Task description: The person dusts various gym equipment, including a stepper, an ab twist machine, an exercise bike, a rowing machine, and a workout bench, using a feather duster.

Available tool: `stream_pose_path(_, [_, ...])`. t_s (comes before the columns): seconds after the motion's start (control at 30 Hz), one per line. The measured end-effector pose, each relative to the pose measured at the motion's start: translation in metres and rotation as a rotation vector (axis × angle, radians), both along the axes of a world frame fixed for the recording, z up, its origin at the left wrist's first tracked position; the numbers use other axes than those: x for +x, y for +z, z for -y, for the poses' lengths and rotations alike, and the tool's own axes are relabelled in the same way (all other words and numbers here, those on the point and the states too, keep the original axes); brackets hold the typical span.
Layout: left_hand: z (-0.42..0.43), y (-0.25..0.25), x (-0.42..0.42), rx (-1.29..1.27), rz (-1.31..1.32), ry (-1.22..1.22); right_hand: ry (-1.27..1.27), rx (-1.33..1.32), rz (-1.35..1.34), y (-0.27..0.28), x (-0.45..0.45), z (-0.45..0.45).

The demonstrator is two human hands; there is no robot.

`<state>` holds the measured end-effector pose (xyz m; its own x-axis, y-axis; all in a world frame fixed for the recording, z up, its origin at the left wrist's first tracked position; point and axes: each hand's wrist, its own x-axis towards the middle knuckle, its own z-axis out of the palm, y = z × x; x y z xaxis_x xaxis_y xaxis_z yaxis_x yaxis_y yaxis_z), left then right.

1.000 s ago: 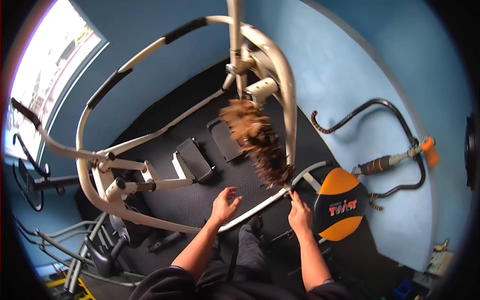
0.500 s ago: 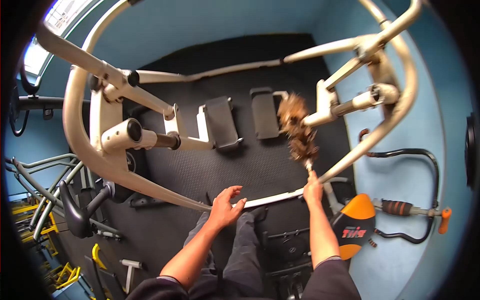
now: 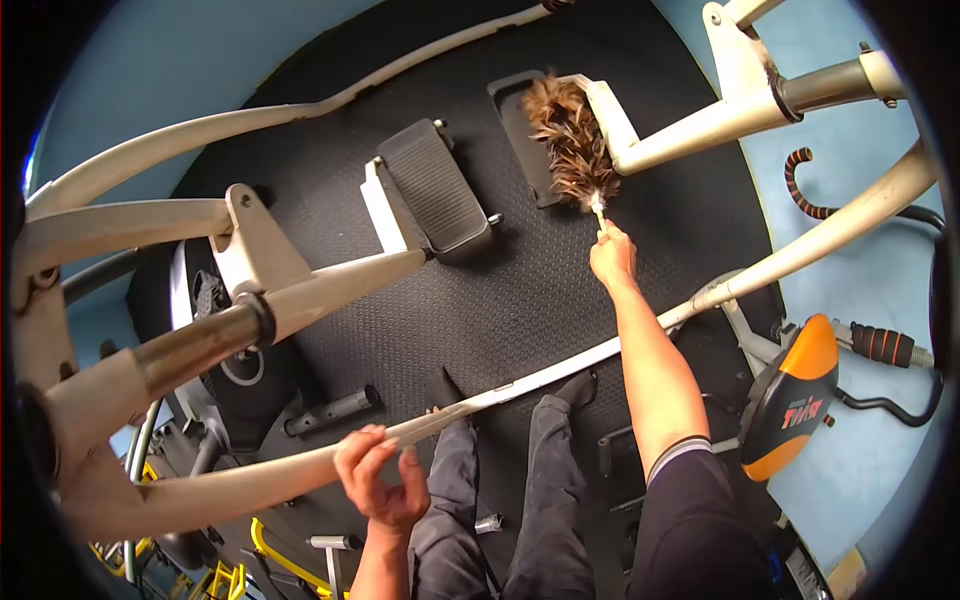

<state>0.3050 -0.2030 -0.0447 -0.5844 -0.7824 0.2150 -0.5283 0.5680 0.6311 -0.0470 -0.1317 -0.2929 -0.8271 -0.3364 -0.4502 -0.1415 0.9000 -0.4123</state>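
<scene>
My right hand [image 3: 612, 256] is closed around the thin handle of a brown feather duster [image 3: 575, 145]. The duster's feathers lie over the right foot pedal [image 3: 520, 130] and beside its cream bracket [image 3: 612, 118]. Lower down, my left hand [image 3: 382, 482] is at the cream lower rail [image 3: 270, 482] of the exercise machine. Its fingers are half bent and the thumb stands apart, with nothing held; whether the fingertips touch the rail I cannot tell. The left foot pedal [image 3: 437, 188] sits between the hands and the far rail.
Cream arms [image 3: 345, 290] of the machine reach in from both sides. On the right are an orange and black padded seat [image 3: 795, 400] and a curved bar with a striped grip [image 3: 800, 185] against the blue wall. Black textured matting [image 3: 500, 310] covers the floor under my feet.
The view has moved closer over the pedals. My right hand has carried the duster further in, onto the right pedal. My left hand has shifted left along the near rail.
</scene>
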Motion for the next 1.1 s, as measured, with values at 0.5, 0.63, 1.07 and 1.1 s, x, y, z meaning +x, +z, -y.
stream_pose_path(0.5, [0.081, -0.049, -0.029, 0.405, -0.245, 0.336, 0.004, -0.136, 0.085, -0.032, -0.013, 0.079])
stream_pose_path(0.63, [0.084, -0.050, -0.030, 0.422, -0.296, 0.357, 0.242, -0.050, 0.128, -0.011, 0.056, 0.017])
stream_pose_path(1.07, [0.080, -0.059, -0.022, 0.569, -0.375, 0.348, -0.054, -0.134, 0.220, -0.013, 0.132, 0.054])
stream_pose_path(1.1, [0.082, -0.061, -0.023, 0.536, -0.412, 0.308, 0.045, -0.044, 0.280, -0.005, 0.133, 0.060])
